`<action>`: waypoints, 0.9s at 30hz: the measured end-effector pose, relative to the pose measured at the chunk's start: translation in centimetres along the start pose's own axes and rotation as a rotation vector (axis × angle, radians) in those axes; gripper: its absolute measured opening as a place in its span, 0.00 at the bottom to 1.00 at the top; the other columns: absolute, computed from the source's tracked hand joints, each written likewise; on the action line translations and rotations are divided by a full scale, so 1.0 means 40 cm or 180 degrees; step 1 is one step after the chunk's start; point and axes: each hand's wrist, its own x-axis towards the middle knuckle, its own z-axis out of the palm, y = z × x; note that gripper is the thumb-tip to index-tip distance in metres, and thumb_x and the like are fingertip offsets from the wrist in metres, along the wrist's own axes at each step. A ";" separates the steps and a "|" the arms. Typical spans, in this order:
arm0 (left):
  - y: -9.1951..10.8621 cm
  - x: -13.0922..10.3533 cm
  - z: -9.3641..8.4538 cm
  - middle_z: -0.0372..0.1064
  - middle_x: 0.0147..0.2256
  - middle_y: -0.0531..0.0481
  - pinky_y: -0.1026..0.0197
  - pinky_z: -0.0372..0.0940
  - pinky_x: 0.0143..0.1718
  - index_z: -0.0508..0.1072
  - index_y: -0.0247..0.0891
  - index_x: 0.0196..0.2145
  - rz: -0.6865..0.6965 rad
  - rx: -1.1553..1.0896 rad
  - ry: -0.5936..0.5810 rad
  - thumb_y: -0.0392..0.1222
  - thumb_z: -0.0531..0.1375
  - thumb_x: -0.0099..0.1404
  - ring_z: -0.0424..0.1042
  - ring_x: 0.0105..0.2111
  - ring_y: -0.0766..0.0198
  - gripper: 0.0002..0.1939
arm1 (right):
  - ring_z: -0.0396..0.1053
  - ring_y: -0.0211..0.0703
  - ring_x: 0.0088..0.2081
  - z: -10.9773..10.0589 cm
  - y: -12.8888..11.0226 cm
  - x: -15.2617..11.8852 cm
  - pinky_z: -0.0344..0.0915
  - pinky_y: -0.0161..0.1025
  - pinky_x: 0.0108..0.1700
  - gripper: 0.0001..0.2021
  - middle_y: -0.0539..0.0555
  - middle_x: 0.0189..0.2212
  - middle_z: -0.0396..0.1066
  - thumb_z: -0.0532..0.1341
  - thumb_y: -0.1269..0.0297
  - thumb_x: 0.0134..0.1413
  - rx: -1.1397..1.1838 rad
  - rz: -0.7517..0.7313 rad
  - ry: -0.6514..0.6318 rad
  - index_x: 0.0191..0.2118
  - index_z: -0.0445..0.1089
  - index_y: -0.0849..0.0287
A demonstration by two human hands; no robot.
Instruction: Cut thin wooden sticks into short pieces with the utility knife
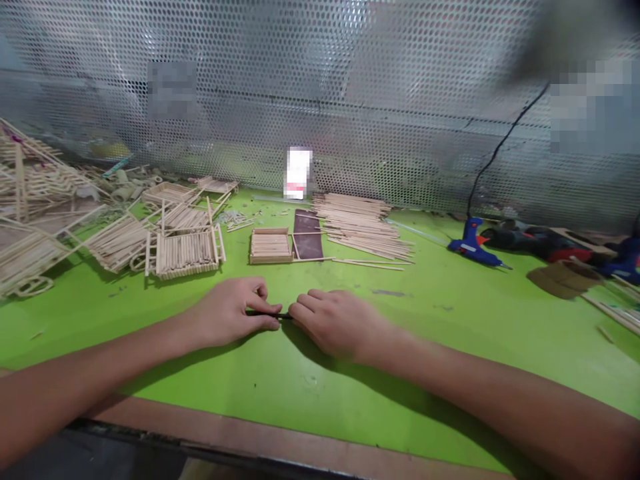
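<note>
Between thumb and fingers, my left hand (227, 312) pinches a thin black stick-like object (284, 316) low over the green table. The other end of it runs into my right hand (343, 323), whose fingers are curled closed around it and hide most of that side. What the object is cannot be made out. Just beyond the hands lies a small tray-shaped piece made of wooden sticks (270, 247). Beside it are a dark brown flat sheet (307, 235) and a pile of loose wooden sticks (357, 223), with thin sticks lying across the sheet.
Stick-built pieces (186, 253) crowd the left side. A blue glue gun (473, 243) with a black cord (493, 157) rests at the right, near a brown ring-shaped roll (563, 280). A perforated metal screen (350, 87) closes the back, with a bright rectangle (299, 173) before it.
</note>
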 end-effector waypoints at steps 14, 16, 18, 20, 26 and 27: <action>0.000 0.000 -0.001 0.75 0.35 0.50 0.60 0.62 0.36 0.81 0.39 0.34 0.0036 -0.0235 0.0122 0.49 0.65 0.69 0.72 0.34 0.61 0.12 | 0.69 0.44 0.35 -0.012 0.008 -0.017 0.57 0.38 0.32 0.07 0.53 0.35 0.74 0.60 0.73 0.67 0.0266 0.0066 -0.0100 0.47 0.69 0.60; 0.001 0.001 0.004 0.72 0.32 0.51 0.60 0.60 0.36 0.77 0.37 0.29 0.0147 -0.0156 0.0209 0.46 0.65 0.69 0.70 0.33 0.61 0.12 | 0.69 0.44 0.35 -0.012 0.007 -0.015 0.57 0.38 0.32 0.07 0.53 0.35 0.74 0.59 0.74 0.67 0.0275 0.0060 -0.0114 0.47 0.69 0.60; -0.001 -0.001 0.003 0.71 0.30 0.52 0.61 0.59 0.34 0.74 0.36 0.28 0.0221 -0.0137 0.0225 0.43 0.65 0.69 0.69 0.32 0.63 0.12 | 0.69 0.44 0.35 -0.011 0.004 -0.009 0.58 0.39 0.32 0.07 0.54 0.35 0.73 0.58 0.75 0.67 0.0267 0.0056 -0.0126 0.47 0.69 0.60; -0.006 -0.005 -0.003 0.70 0.30 0.52 0.61 0.58 0.33 0.72 0.36 0.27 0.0236 -0.0128 0.0156 0.42 0.64 0.69 0.67 0.30 0.63 0.12 | 0.70 0.44 0.36 -0.011 -0.003 0.001 0.60 0.39 0.34 0.07 0.54 0.36 0.74 0.57 0.75 0.67 0.0260 0.0042 -0.0136 0.47 0.69 0.60; -0.026 -0.013 -0.021 0.70 0.30 0.50 0.60 0.58 0.34 0.73 0.37 0.29 0.0303 0.0061 0.0086 0.47 0.62 0.70 0.68 0.31 0.62 0.14 | 0.71 0.46 0.37 -0.017 -0.019 0.022 0.61 0.40 0.34 0.07 0.55 0.38 0.75 0.56 0.74 0.69 0.0194 0.0076 -0.0129 0.47 0.69 0.60; -0.028 -0.013 -0.023 0.71 0.30 0.50 0.60 0.59 0.34 0.74 0.37 0.30 0.0333 0.0072 0.0079 0.50 0.61 0.70 0.68 0.31 0.61 0.15 | 0.71 0.46 0.37 -0.017 -0.020 0.022 0.61 0.40 0.34 0.06 0.55 0.38 0.75 0.56 0.73 0.69 0.0187 0.0086 -0.0134 0.47 0.69 0.60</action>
